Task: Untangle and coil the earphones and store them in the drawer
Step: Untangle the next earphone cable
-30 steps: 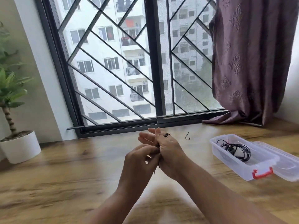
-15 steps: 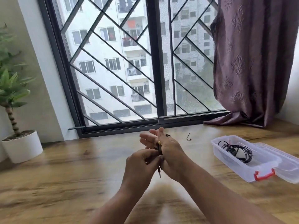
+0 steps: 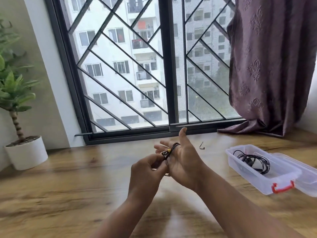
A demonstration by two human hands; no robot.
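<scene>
earphone cord (image 3: 173,149) is wound in dark loops round the fingers of the right hand (image 3: 183,162), w/ a small yellow bit showing near the loops, prob part of the plug or a bud, can't tell which. right hand is held up over the table (image 3: 68,194), thumb sticking up & fingers roughly straight, so it works as a spool & keeps the coil even; it isn't clenched, the cord just sits round it. left hand (image 3: 147,170) is curled, fingertips pinched together right at the loops, seemingly on the loose end to tuck it in, tho the exact pinch point is hidden. looks like the coiling is nearly finished & storing isn't done yet. to the right, well apart from the hands, an open clear plastic box (image 3: 253,177) w/ a red latch already holds another black cable bundle (image 3: 252,159), likely where this coil goes. small metal hook (image 3: 202,146) lies near the window (image 3: 164,66); potted plant (image 3: 18,127) far left.
</scene>
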